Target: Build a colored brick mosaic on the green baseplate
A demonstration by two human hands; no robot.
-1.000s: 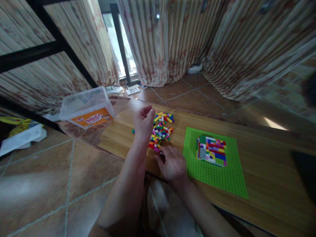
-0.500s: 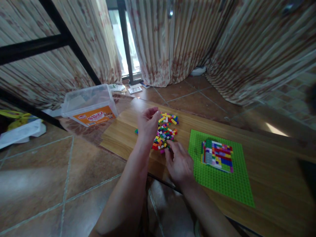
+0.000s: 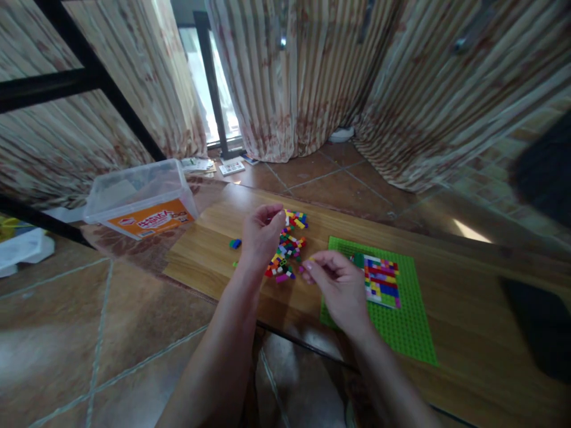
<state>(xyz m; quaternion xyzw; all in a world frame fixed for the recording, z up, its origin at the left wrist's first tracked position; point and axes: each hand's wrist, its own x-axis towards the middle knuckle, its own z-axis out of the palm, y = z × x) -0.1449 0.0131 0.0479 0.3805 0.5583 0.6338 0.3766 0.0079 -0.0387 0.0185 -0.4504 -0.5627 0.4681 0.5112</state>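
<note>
A heap of small coloured toy bricks (image 3: 289, 244) lies on the wooden table. My left hand (image 3: 264, 235) is raised over the heap's left side, thumb and fingers brought together; what sits between them is too small to make out. Just right of the heap, my right hand (image 3: 341, 285) pinches a tiny toy brick at its fingertips, its colour unclear. Behind that hand, a green studded baseplate (image 3: 413, 333) carries a flat, multicoloured block of joined bricks (image 3: 384, 282), partly covered by the hand.
A clear plastic tub (image 3: 140, 196) with an orange label stands left of the table (image 3: 200, 249). A few loose bricks (image 3: 235, 244) lie left of my left hand. A dark flat object (image 3: 535, 327) rests at the right. Striped curtains (image 3: 285, 89) hang behind.
My right hand has lifted out of the heap and moved right, its fingers now pinched. My left hand stays over the heap. The view has turned slightly right.
</note>
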